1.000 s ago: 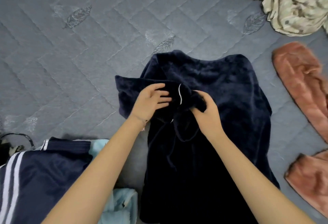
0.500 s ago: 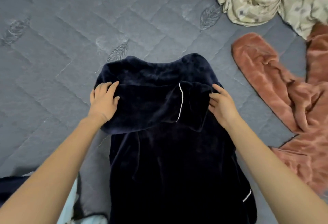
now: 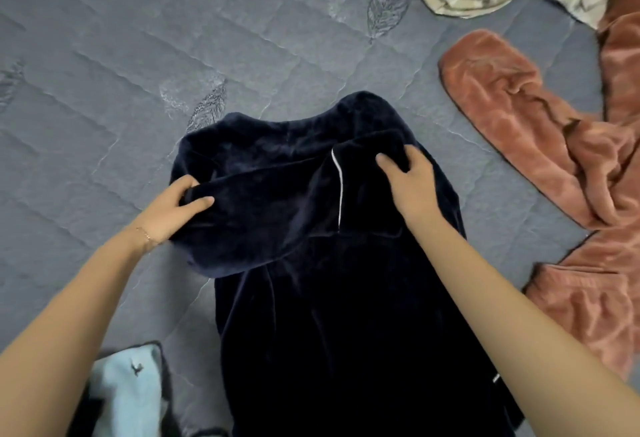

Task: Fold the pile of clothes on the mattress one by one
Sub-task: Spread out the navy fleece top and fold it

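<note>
Grips tighten since earlier frame: left hand [image 3: 173, 209] pinches folded sleeve [image 3: 259, 215] of navy garment [image 3: 311, 325] at 9 o'clock; right hand [image 3: 412, 183] clutches cuff [image 3: 363, 156] at 2 o'clock, fingers curled.

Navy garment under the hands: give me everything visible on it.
The navy garment looks plush and velvety, very dark blue, with thin white piping along one edge. It lies lengthwise on the grey quilted mattress, and its near end runs out of frame. Its far part is doubled over across the body. The left hand grips the left end of that fold, and the right hand pinches the fabric at the right.
</note>
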A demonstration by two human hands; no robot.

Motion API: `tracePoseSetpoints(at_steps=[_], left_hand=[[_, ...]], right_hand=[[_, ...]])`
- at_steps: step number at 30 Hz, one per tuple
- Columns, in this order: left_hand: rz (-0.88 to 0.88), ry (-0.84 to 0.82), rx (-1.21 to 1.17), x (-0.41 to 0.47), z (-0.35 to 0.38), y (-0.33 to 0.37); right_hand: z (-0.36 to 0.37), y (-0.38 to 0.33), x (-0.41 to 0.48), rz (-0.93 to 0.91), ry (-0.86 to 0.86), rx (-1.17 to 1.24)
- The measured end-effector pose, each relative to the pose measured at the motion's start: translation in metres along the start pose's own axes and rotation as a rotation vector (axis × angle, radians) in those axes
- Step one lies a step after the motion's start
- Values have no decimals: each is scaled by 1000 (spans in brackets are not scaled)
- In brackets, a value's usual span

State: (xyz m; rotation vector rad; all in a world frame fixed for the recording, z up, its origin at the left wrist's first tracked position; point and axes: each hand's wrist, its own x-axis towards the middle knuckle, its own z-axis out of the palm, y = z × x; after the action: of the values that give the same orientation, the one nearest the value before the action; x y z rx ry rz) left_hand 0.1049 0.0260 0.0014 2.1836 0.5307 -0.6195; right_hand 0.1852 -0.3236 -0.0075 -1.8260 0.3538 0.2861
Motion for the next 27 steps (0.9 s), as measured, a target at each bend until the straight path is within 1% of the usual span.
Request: tracePoseSetpoints(at_steps=[2,3,4,5,7,8,9,10,13,14,15,17,18,19,20,22,24,27], left_hand=[[11,-73,-105,-7,-12,2],[21,-108,-97,-8,-16,4],[32,-134,-30,-9,-18,5],[42,-136,96,-9,-19,5],[68,-72,342,-8,-18,4],[100,-15,393,-5,-16,4],[120,35,375,-4,-13,4],[127,71,284,-2,-11,6],[115,139,-175,1,-7,13],[106,198,-216,4,-7,15],[103,272,-137,8,-7,15],[82,421,243,18,-6,13],[70,462,426,23,-5,12],[70,471,542,25,-1,12],[77,467,591,26,5,14],[119,470,598,26,19,21],[236,444,623,22,38,31],[444,285,703,16,73,52]], right_hand=[[-11,-9,9,-16,61,93],[-17,-11,14,-21,86,119],[-24,-13,19,-24,110,137],[-29,-15,22,-22,128,148],[-37,-16,28,-7,138,155],[-40,-16,29,4,139,153],[-42,-15,31,15,140,149],[-44,-13,31,29,141,139],[-45,-8,34,68,122,83],[-44,-7,34,74,112,68],[-42,-6,34,76,105,58],[-38,-4,35,72,92,42],[-36,-2,36,69,83,34],[-33,0,37,68,71,23],[-31,1,37,68,58,4],[-26,6,38,78,39,-44],[-23,11,37,121,29,-77],[-24,19,35,151,11,-101]])
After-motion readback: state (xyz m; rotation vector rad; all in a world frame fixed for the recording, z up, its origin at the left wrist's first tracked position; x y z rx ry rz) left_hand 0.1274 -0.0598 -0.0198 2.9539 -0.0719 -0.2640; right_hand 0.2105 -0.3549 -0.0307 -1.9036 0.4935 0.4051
